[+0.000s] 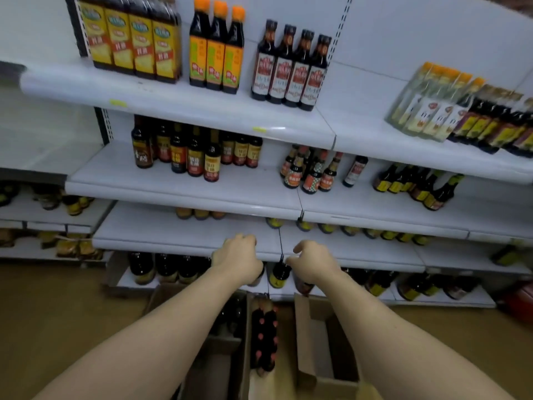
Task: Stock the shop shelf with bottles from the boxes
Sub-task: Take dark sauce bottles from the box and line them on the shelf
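Ahead, bare shelf (161,230) edge just beyond knuckles; left grip (235,258) curled, hold unclear; right grip (313,261) round dark bottle (302,286), label hidden.

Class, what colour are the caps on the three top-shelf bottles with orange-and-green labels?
The caps are orange; the head view shows them.

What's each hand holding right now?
Left hand: fingers curled, grip hidden, cannot tell.
Right hand: holding a bottle.
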`<act>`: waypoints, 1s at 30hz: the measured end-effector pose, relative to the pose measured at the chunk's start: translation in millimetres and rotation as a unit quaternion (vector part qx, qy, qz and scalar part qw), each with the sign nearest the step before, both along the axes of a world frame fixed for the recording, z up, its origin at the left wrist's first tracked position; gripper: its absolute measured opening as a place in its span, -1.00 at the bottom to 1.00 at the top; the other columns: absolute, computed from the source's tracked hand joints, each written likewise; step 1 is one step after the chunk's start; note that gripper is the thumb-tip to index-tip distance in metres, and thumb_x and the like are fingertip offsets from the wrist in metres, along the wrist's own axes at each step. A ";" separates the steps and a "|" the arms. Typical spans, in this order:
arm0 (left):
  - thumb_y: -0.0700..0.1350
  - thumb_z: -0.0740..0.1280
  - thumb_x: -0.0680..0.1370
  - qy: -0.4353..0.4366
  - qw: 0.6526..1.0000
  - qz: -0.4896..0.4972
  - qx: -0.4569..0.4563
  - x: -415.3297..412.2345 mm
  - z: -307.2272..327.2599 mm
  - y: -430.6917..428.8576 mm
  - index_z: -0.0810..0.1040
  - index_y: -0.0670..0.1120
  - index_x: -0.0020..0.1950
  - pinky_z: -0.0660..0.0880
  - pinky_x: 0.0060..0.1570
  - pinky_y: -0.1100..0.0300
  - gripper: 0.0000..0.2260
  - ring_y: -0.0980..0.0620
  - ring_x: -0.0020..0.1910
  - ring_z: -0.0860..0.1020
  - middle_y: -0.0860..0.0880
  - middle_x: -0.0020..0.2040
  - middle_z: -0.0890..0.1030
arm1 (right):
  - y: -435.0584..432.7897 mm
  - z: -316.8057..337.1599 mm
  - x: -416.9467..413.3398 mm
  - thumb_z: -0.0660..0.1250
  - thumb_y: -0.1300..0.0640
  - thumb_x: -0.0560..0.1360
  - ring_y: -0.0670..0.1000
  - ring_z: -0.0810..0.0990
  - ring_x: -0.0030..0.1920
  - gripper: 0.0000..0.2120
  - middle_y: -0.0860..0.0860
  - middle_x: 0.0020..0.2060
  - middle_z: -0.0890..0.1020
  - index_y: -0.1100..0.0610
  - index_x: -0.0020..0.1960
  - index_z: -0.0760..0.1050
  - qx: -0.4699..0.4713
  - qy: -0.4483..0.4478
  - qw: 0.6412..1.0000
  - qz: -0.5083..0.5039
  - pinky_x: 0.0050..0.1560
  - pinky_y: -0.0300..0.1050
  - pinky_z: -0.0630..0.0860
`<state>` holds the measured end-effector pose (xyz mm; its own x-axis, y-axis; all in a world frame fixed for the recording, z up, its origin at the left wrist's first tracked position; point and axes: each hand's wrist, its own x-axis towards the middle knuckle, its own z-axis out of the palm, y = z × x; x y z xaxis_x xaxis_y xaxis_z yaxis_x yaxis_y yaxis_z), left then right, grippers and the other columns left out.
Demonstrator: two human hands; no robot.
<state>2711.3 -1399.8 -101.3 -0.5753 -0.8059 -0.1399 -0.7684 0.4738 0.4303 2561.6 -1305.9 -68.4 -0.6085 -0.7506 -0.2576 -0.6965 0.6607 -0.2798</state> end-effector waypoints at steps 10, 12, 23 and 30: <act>-0.02 0.34 0.58 -0.056 0.997 -0.004 0.055 -81.1 -79.5 23.3 0.41 0.01 0.44 0.50 0.18 -0.08 -0.57 -0.13 0.34 0.44 -0.06 0.35 0.45 | 27.6 -71.7 -94.8 0.27 -0.06 0.61 0.11 0.62 0.11 -0.57 0.06 0.25 0.60 0.01 0.44 0.43 0.035 -0.038 0.999 0.001 0.08 0.01 0.61; -0.03 0.34 0.58 -0.060 0.996 0.010 0.065 -100.6 -92.8 27.1 0.39 -0.01 0.46 0.51 0.18 -0.06 -0.55 -0.12 0.36 0.43 -0.07 0.37 0.44 | 26.0 -89.4 -121.8 0.27 -0.06 0.62 0.11 0.61 0.13 -0.56 0.06 0.26 0.59 0.03 0.46 0.41 0.042 -0.051 0.998 0.016 0.04 -0.01 0.59; -0.02 0.28 0.60 -0.077 0.978 0.141 0.134 -142.4 -168.9 44.9 0.32 0.02 0.53 0.49 0.26 -0.04 -0.51 -0.06 0.39 0.38 -0.02 0.40 0.40 | -24.6 -181.6 -175.7 0.29 -0.01 0.59 -0.06 0.59 -0.14 -0.71 -0.05 -0.06 0.60 0.02 0.29 0.49 0.084 -0.102 0.980 0.149 -0.15 -0.05 0.62; -0.01 0.30 0.61 -0.083 0.963 0.186 0.179 -139.4 -238.2 24.0 0.34 0.02 0.52 0.47 0.27 -0.06 -0.53 -0.05 0.42 0.36 -0.02 0.42 0.40 | -70.8 -256.4 -156.6 0.30 0.00 0.60 0.07 0.61 0.06 -0.67 0.04 0.16 0.59 0.04 0.34 0.46 0.112 -0.121 0.967 0.193 -0.09 -0.09 0.54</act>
